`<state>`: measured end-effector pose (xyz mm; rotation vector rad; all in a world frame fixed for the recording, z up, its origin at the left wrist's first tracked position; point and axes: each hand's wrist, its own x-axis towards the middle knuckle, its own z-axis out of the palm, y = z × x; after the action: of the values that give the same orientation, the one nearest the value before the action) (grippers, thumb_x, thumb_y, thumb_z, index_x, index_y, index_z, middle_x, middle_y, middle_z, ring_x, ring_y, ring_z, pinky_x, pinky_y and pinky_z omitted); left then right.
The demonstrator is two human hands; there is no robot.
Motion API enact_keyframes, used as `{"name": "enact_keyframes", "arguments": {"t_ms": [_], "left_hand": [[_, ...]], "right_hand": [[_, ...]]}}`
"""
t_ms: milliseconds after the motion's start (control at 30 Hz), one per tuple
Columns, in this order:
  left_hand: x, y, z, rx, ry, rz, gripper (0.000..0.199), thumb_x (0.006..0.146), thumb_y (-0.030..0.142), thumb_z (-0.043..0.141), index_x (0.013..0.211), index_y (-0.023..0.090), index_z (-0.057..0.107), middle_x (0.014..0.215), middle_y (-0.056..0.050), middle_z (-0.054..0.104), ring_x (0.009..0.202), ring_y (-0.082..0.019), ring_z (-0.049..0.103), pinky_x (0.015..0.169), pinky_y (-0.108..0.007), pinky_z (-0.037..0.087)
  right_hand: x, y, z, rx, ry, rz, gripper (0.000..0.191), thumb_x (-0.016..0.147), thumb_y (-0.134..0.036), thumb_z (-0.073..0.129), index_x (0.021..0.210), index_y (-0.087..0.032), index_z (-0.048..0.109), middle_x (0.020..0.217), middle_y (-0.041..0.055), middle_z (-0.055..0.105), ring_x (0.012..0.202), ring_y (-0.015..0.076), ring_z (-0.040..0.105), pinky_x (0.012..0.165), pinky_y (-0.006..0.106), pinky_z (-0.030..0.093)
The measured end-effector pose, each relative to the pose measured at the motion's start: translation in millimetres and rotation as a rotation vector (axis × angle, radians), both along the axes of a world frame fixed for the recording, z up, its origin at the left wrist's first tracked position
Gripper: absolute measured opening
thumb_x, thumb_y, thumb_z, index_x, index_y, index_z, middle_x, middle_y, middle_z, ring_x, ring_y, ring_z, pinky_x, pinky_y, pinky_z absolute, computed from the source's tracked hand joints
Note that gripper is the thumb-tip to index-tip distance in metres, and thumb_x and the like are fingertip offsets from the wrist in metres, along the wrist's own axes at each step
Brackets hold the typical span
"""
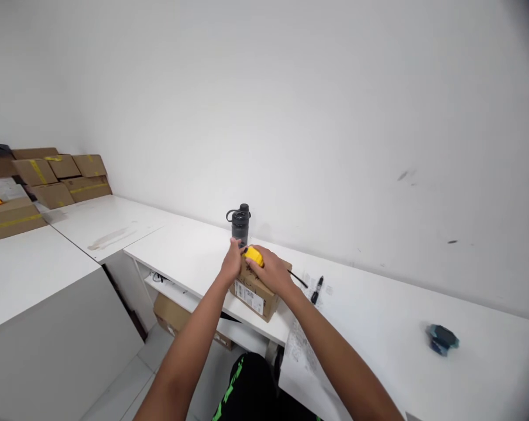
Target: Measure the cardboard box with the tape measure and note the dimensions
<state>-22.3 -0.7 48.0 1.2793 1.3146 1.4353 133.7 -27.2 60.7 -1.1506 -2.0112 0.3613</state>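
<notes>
Over a small cardboard box (258, 289) with a white label on its front, my right hand (271, 269) is wrapped round a yellow tape measure (253, 255). My left hand (232, 262) is closed at the left end of the tape measure, thumb and fingers pinched together beside a small dark part. What that pinch holds is too small to make out. Just behind the hands stands a dark grey bottle (240, 225) with a loop on its lid. A thin black strap (298, 279) sticks out to the right of my right hand.
A black marker (317, 290) and printed paper (302, 348) lie to the right. Farther right sits a dark teal object (442, 339), blurred. Cardboard boxes (60, 175) are piled at the far left. Under the table, a shelf (242, 332) has a carton (172, 313) below it.
</notes>
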Motion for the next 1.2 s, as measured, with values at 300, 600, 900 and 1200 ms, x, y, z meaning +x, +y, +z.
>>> {"name": "enact_keyframes", "arguments": {"t_ms": [300, 600, 900, 1200], "left_hand": [[-10.7, -0.4, -10.4, -0.113, -0.193, -0.272, 0.069, 0.074, 0.030, 0.074, 0.136, 0.020, 0.046, 0.143, -0.017, 0.052, 0.117, -0.025, 0.060, 0.094, -0.036, 0.049], [-11.9, -5.9, -36.9, -0.041, -0.278, -0.385, 0.057, 0.076, 0.038, 0.072, 0.127, 0.020, 0.054, 0.106, -0.007, 0.068, 0.089, -0.019, 0.065, 0.078, -0.030, 0.050], [-0.1, -1.9, -42.3, 0.064, -0.299, -0.225, 0.059, 0.076, 0.035, 0.068, 0.132, 0.021, 0.058, 0.123, -0.008, 0.067, 0.104, -0.024, 0.063, 0.094, -0.037, 0.047], [2.4, -2.8, -43.5, 0.072, -0.298, -0.177, 0.043, 0.076, 0.028, 0.065, 0.118, 0.019, 0.067, 0.119, -0.008, 0.070, 0.105, -0.024, 0.064, 0.097, -0.039, 0.047]], "right_hand": [[-8.6, 45.2, 17.2, -0.097, 0.177, -0.225, 0.053, 0.094, -0.053, 0.037, 0.135, -0.022, 0.050, 0.128, 0.0105, 0.063, 0.115, 0.0259, 0.059, 0.097, 0.039, 0.045], [-9.8, 60.1, -3.1, -0.006, 0.065, 0.050, 0.081, 0.077, -0.048, 0.066, 0.147, -0.022, 0.034, 0.145, 0.0124, 0.046, 0.127, 0.0272, 0.050, 0.106, 0.044, 0.042], [-10.4, 57.2, -0.5, 0.034, 0.012, 0.069, 0.058, 0.082, -0.040, 0.060, 0.136, -0.023, 0.049, 0.136, 0.0081, 0.057, 0.116, 0.0257, 0.059, 0.101, 0.042, 0.046], [-9.4, 49.5, 11.7, -0.083, -0.072, 0.030, 0.054, 0.081, -0.040, 0.061, 0.131, -0.026, 0.048, 0.106, 0.0052, 0.069, 0.091, 0.0227, 0.065, 0.081, 0.035, 0.049]]}}
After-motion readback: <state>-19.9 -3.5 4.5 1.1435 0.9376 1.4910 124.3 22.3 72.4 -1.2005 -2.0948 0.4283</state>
